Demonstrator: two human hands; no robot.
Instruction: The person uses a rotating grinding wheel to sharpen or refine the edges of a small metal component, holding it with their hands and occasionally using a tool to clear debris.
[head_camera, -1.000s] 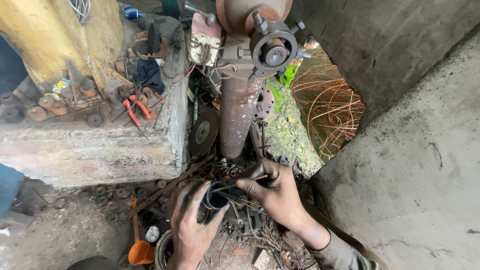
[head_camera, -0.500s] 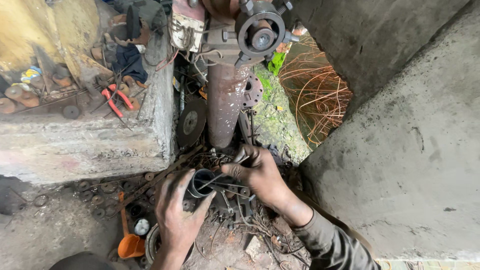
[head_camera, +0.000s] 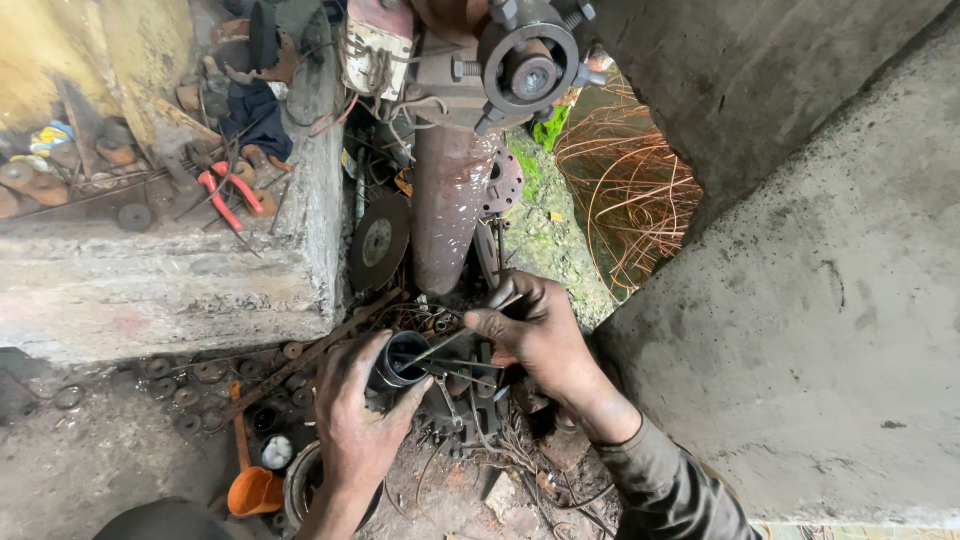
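1. Head view, the hands: the left hand (head_camera: 358, 425) is closed around a short, dark, open-mouthed metal cylinder (head_camera: 402, 360). The fingers wrap its side and the opening tilts up toward the wearer, which keeps the bore exposed and the piece steady low over the littered floor.

2. The right hand (head_camera: 535, 335) is curled, with thumb and forefinger pinching a thin stiff metal wire (head_camera: 450, 345) that runs leftward to the cylinder's mouth. A fingertip pinch suits something so thin; whether the wire tip is inside the bore or only at its rim I cannot tell.

3. The cylinder sits between the two hands, just in front of the base of a rusty brown upright steel pipe (head_camera: 448, 205), over a tangle of dark wires and scrap.

4. Surroundings: on top of the pipe sits a round dark metal fitting with bolts around its ring (head_camera: 530, 65). A grey abrasive disc (head_camera: 378, 243) leans against the side of a rough concrete block (head_camera: 170, 285), propped there out of the way.

5. On top of the block lie red-handled pliers (head_camera: 228, 193) among rusty round parts, within arm's reach.

6. By the left wrist stands a small orange plastic funnel-like cup (head_camera: 252, 490). Behind the pipe, loose coils of copper-coloured wire (head_camera: 625, 190) lie heaped in the gap beside a grey concrete wall (head_camera: 800, 300).
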